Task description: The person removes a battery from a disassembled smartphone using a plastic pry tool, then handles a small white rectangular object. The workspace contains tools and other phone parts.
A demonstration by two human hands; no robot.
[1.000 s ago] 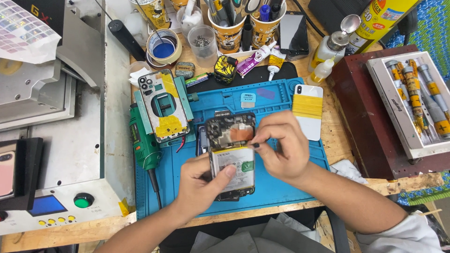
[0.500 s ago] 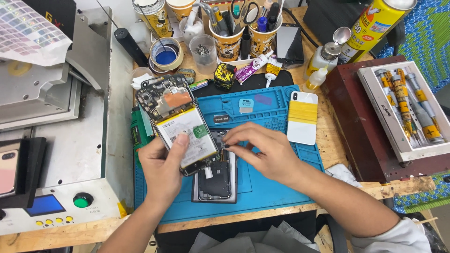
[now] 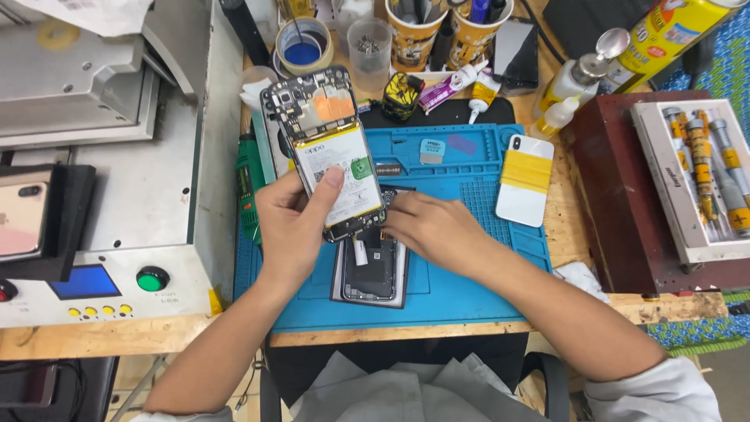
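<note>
The opened phone body (image 3: 332, 148), its battery and circuit board facing up, is lifted off the bench and tilted, with its long axis running from the upper left, near the tape roll (image 3: 303, 48), down to the lower right. The left hand (image 3: 293, 227) grips it from below and from the left, thumb pressed flat on the white battery label and fingers wrapped behind the back. Its lower end hangs just above the top of a dark phone frame (image 3: 373, 266) that lies flat on the blue work mat (image 3: 469, 266), long axis pointing away from the person.

The right hand (image 3: 433, 230) rests palm down on the mat just to the right of that frame, fingers curled towards the spot where the lifted body's lower edge meets the frame's top; whether it pinches anything there I cannot tell, since the fingertips are hidden behind the lifted body. So the lifted body lies up and to the left of the right hand, and the left hand is the one that carries it.

Further out, a white phone with yellow strips (image 3: 525, 178) lies on the mat's right side, well apart from both hands. A green tool (image 3: 250, 184) lies along the mat's left edge, and a grey machine with a green button (image 3: 152, 278) stands at the left end of the bench (image 3: 117, 337).
</note>
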